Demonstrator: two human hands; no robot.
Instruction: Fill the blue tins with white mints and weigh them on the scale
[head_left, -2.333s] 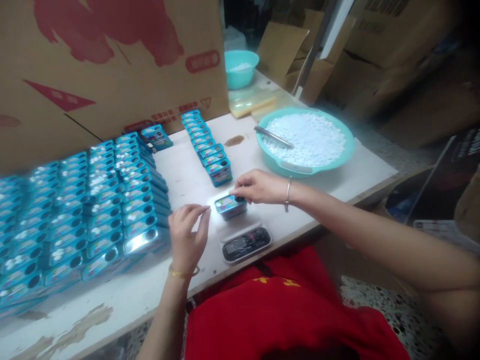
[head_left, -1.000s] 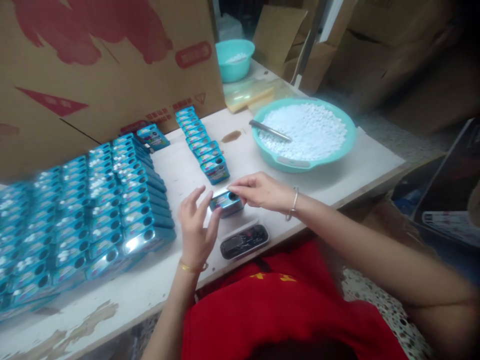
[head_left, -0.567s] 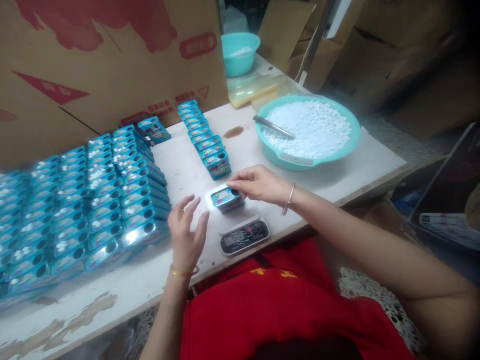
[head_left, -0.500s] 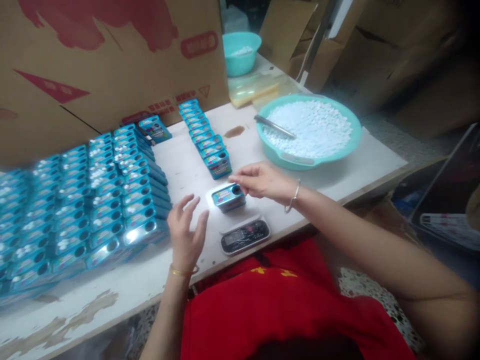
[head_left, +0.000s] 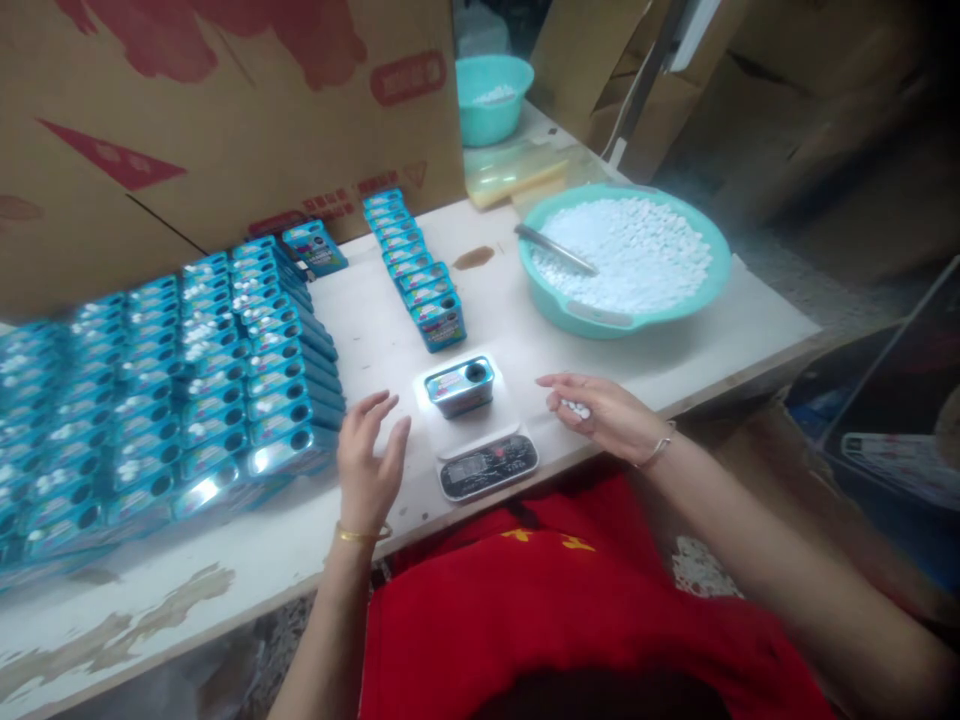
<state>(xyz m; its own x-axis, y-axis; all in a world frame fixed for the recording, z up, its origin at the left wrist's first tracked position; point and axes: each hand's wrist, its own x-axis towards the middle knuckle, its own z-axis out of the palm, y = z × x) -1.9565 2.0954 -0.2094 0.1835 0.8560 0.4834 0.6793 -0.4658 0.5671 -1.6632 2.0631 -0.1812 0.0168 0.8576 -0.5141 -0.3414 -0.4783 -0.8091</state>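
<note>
A small blue tin (head_left: 460,385) with a round hole in its lid stands on a white digital scale (head_left: 480,448) near the table's front edge. My right hand (head_left: 600,412) rests palm up to the right of the scale, cupping a few white tablets (head_left: 576,407). My left hand (head_left: 367,465) hovers left of the scale with fingers spread and holds nothing. Neither hand touches the tin.
A teal basin (head_left: 628,257) of white tablets with a metal scoop (head_left: 555,250) sits at the right. A short row of tins (head_left: 417,272) stands behind the scale, and many stacked tins (head_left: 172,380) fill the left. A large cardboard box (head_left: 225,120) backs the table; a small teal bowl (head_left: 493,97) sits farther back.
My right hand let go of the tin on the scale and drew back to the right, turning palm up with tablets in it. My left hand stayed beside the scale.
</note>
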